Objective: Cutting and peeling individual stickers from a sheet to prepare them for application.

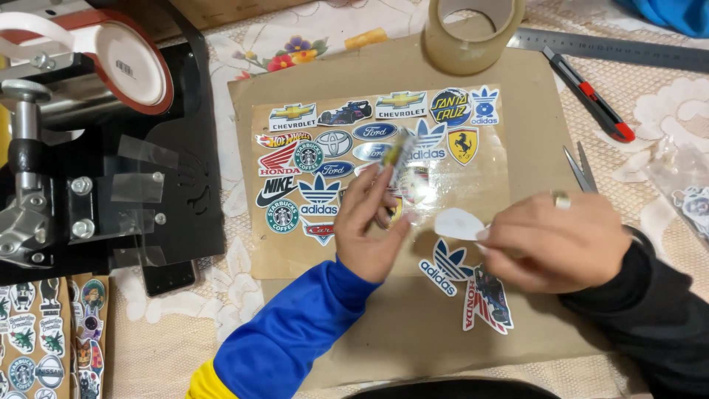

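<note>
Your left hand (373, 233) pinches a thin sticker strip (399, 157) between thumb and fingers and holds it up over the clear sheet of stickers (354, 166); your right hand (555, 241) pinches a small white backing piece (458, 224) at its edge, just above the brown cardboard (532, 125); both grips are closed on what they hold.

The strip looks very light and bendy, like thin paper; it may be sticky on one side, so it could curl and cling to your fingers; hold it by the very edge with your fingertips. The white piece looks light and floppy too; a soft pinch at the rim should be enough.

Two loose stickers (465, 284) lie on the cardboard near your right hand. The cardboard is flat and lies on a flowery cloth (244, 52) over the worktop. A roll of clear tape (473, 33) stands at the far edge; a steel ruler (628, 52), a red and black cutter knife (591, 96) and scissors (580, 170) lie off to the right; a black press machine (96, 133) sits on the left, with more sticker sheets (44, 340) below it.
</note>
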